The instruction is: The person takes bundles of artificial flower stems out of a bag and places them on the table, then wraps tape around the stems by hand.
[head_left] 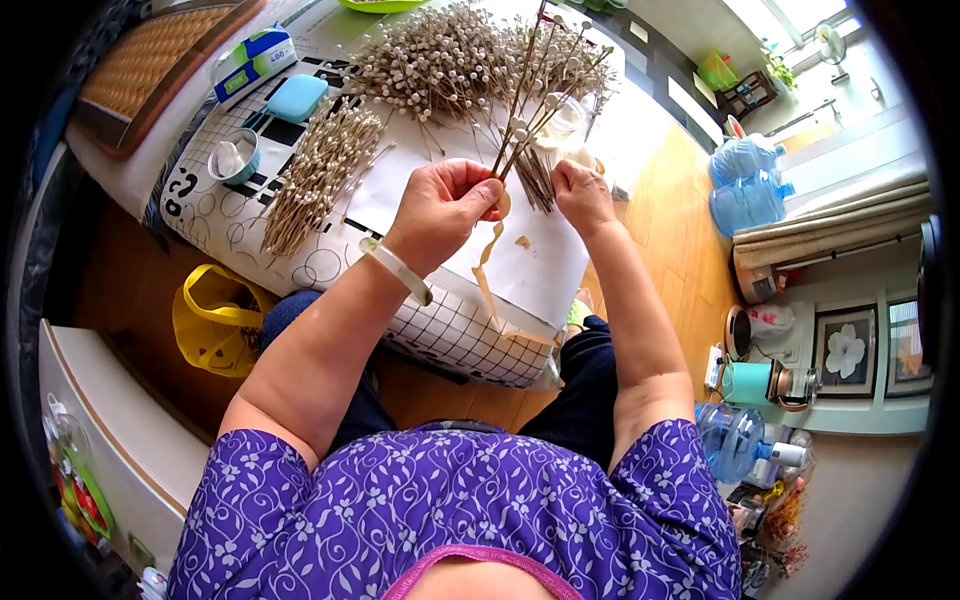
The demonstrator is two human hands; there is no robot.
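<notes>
the beaded stems (517,130) are above the desk (455,335), toward its right edge, in the left hand (445,208), whose thumb and fingers are pinching them near the lower ends. from these fingers their long axis goes toward the far edge, leaning slightly to the right. the right hand (583,195) is just beside, on their right, with curled fingers; i cannot tell if they pinch something. the stems look thin and brown, with small, pale, round heads. a tan strip (487,270) hangs below the left fingers toward the near edge.
</notes>
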